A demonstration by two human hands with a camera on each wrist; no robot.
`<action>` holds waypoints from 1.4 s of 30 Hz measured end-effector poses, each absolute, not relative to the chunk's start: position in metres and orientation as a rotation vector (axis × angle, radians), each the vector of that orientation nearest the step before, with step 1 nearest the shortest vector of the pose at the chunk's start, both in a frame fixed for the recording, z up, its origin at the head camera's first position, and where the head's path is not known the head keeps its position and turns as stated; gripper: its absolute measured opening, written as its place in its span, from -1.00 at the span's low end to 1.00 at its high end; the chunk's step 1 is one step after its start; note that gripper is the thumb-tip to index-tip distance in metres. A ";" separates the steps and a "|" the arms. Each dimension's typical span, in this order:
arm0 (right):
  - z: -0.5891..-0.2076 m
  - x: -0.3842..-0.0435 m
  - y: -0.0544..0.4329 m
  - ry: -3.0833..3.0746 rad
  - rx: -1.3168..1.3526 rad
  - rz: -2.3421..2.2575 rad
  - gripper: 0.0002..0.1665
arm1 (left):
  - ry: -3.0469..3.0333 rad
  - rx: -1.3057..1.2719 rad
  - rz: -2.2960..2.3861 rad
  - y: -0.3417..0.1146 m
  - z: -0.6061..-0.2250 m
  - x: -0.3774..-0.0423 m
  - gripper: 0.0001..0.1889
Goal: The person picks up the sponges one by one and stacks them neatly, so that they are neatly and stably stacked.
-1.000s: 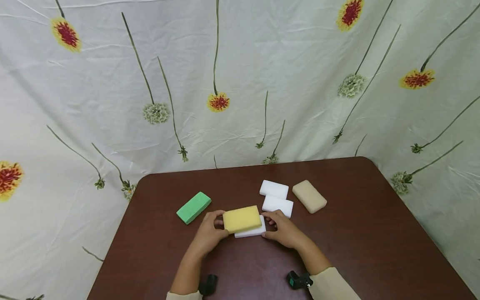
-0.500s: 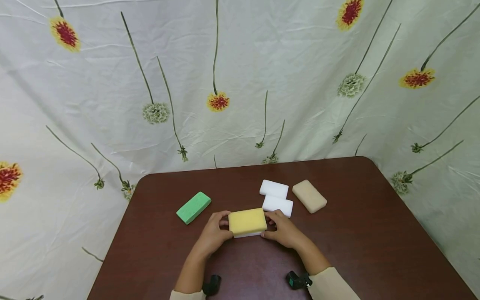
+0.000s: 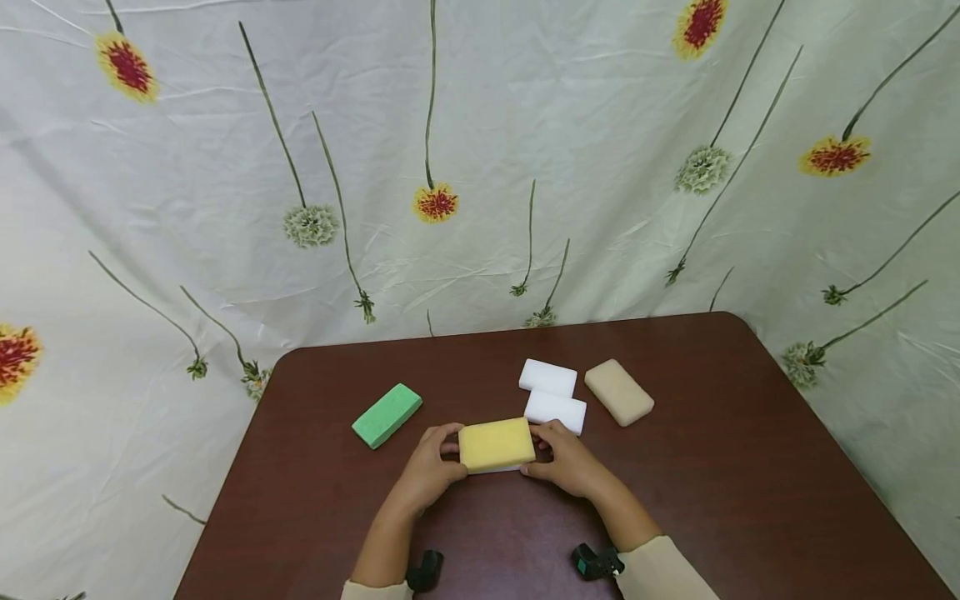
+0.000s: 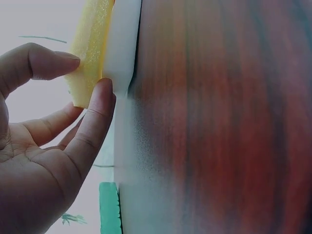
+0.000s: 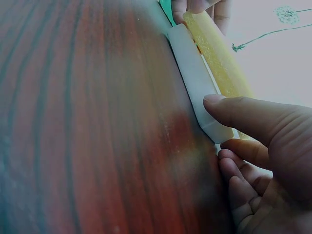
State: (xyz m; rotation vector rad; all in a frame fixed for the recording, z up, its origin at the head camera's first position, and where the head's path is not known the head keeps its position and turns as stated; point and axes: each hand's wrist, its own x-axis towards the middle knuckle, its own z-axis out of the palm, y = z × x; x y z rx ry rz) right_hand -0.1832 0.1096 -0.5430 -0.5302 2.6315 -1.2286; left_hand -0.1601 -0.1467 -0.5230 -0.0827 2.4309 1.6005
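Observation:
A yellow sponge [image 3: 497, 444] lies flat over a white sponge [image 5: 192, 73] on the table, covering nearly all of it in the head view. With thumb and fingers, my left hand [image 3: 429, 468] pinches the yellow sponge's left end. My right hand [image 3: 568, 463] holds the right end of the white sponge, its thumb [image 5: 243, 113] on the near side. In the left wrist view, the yellow sponge [image 4: 90, 53] sits against the white one [image 4: 122, 44], their edges roughly lined up.
Left of the hands lies a green sponge [image 3: 387, 416]. Behind my right hand are two more white sponges, one farther back [image 3: 548, 377] and one nearer [image 3: 556, 412]. A beige sponge [image 3: 619, 392] lies to their right. The brown table [image 3: 712, 467] ends at a flowered cloth [image 3: 480, 125].
My left hand has moved right with the yellow sponge, which now covers the white sponge that showed at its right and front. My right hand has stayed almost still.

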 end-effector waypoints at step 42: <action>-0.546 -0.187 0.114 2.481 -0.544 -1.393 -0.10 | 2.224 0.013 1.751 -0.157 -0.526 -0.160 -0.28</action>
